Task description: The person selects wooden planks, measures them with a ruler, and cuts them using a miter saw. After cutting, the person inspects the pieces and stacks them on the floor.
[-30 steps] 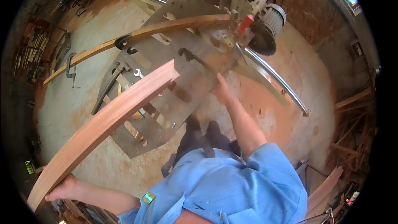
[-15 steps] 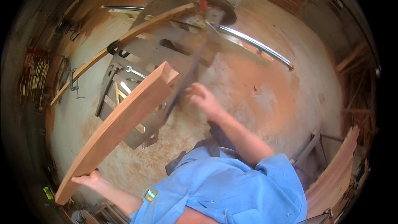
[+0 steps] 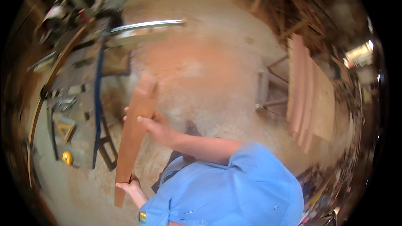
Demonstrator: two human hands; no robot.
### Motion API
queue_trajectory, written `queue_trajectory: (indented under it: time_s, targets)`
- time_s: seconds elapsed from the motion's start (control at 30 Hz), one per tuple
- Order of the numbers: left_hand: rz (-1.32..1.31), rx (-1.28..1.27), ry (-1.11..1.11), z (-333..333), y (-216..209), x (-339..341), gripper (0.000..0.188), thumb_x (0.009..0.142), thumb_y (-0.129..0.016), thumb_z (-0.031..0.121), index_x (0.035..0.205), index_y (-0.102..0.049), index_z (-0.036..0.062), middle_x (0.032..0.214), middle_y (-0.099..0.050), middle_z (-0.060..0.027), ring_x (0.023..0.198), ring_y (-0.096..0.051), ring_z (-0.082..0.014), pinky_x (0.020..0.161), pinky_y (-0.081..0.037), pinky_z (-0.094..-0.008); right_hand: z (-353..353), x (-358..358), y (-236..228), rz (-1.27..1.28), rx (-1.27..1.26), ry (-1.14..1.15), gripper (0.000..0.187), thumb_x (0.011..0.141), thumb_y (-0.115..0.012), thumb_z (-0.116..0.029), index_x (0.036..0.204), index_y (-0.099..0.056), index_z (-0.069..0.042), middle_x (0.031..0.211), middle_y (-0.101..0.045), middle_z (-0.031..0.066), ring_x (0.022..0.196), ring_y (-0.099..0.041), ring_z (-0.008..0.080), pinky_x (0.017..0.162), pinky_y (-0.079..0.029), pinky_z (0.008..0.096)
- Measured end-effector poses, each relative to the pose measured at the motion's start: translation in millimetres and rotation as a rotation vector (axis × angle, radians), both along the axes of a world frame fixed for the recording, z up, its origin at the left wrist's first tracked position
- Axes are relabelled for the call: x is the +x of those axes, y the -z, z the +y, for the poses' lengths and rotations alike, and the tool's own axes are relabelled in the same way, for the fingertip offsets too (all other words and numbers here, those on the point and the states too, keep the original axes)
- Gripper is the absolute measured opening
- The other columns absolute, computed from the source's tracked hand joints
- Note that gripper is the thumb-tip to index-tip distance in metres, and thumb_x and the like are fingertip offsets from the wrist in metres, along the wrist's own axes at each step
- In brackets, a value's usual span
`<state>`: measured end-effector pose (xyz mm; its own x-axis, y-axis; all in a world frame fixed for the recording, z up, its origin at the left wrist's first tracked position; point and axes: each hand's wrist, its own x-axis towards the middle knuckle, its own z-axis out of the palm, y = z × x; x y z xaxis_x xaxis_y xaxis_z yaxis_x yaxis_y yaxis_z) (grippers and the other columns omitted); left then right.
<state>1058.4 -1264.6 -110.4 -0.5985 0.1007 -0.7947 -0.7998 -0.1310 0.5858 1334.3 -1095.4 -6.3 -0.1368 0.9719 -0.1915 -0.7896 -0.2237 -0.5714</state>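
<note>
Both of my hands hold one long, reddish-brown wooden board [image 3: 133, 144] that stretches away from me over the floor. My left hand [image 3: 130, 184] grips it close to its near end, the thumb lying on the upper face. Farther up, my right hand [image 3: 157, 127] is wrapped around the board from the right side, its thumb on top and fingertips showing at the left edge. The board's far end is smeared by motion. Left of the board stands a dark metal-topped work table [image 3: 88, 121].
A yellow tape measure [image 3: 67, 157], a yellow triangular square [image 3: 65, 130] and wrenches lie on the table. A curved wooden strip [image 3: 35, 121] runs along its left side. A motor [image 3: 114, 1] stands at the back left. To the right, several wide planks [image 3: 307, 92] rest on a metal frame [image 3: 262, 86].
My view has swung right, so the table now appears farther left. My right hand, free before, has taken hold of the board. The board has come away from over the table.
</note>
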Motion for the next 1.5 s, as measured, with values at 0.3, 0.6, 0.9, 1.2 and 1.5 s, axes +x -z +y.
queue_trajectory:
  time_s: [0.3,0.6,0.9,1.2,1.5]
  targets:
    - [-0.208,0.117,0.504,-77.0,81.9,198.1,0.073,0.098,-0.037,0.07,0.113,-0.064,0.0044,0.102,-0.07,-0.0039,0.088,-0.069,-0.0188,0.073,-0.061,-0.0323,-194.0,232.9,-18.2,-0.308,0.146,0.283,0.049,0.082,-0.078,-0.018,0.124,-0.057,-0.002,0.11,-0.066,0.0039,0.101,-0.062,0.0129,0.087,-0.053,0.0327]
    - [-0.472,0.127,1.029,-210.6,83.3,444.7,0.069,0.097,-0.043,0.067,0.119,-0.065,0.0047,0.11,-0.073,-0.0072,0.096,-0.071,-0.0254,0.08,-0.062,-0.0384,-484.1,463.4,-36.9,-0.483,-0.139,0.835,0.049,0.082,-0.075,-0.019,0.123,-0.057,0.001,0.109,-0.066,0.0068,0.101,-0.063,0.0133,0.085,-0.054,0.0335]
    - [-0.577,0.283,1.403,-306.5,-8.1,630.5,0.052,0.1,-0.059,0.044,0.133,-0.056,0.0039,0.135,-0.063,-0.013,0.124,-0.061,-0.0288,0.106,-0.052,-0.0453,-653.9,601.2,-5.5,0.053,-0.085,1.615,0.056,0.092,-0.07,-0.037,0.129,-0.052,0.002,0.116,-0.064,0.015,0.103,-0.064,0.0242,0.091,-0.054,0.041]
    - [-0.607,1.065,1.912,-285.2,-25.0,730.3,0.064,0.089,-0.072,0.03,0.143,-0.05,0.0041,0.152,-0.048,-0.0172,0.143,-0.041,-0.0384,0.122,-0.03,-0.0557,-734.2,708.6,61.8,0.431,-0.279,1.78,0.064,0.095,-0.058,-0.061,0.133,-0.051,-0.01,0.125,-0.059,0.0127,0.117,-0.057,0.032,0.103,-0.047,0.0514]
    - [-0.255,1.396,1.879,-255.6,-60.3,899.6,0.098,0.069,-0.092,0.037,0.151,-0.044,0.0125,0.155,-0.044,-0.0091,0.144,-0.038,-0.0374,0.123,-0.025,-0.0577,-742.3,769.0,113.5,0.73,-0.273,1.605,0.068,0.096,-0.053,-0.067,0.139,-0.045,-0.014,0.137,-0.053,0.0065,0.125,-0.052,0.0251,0.108,-0.044,0.0436]
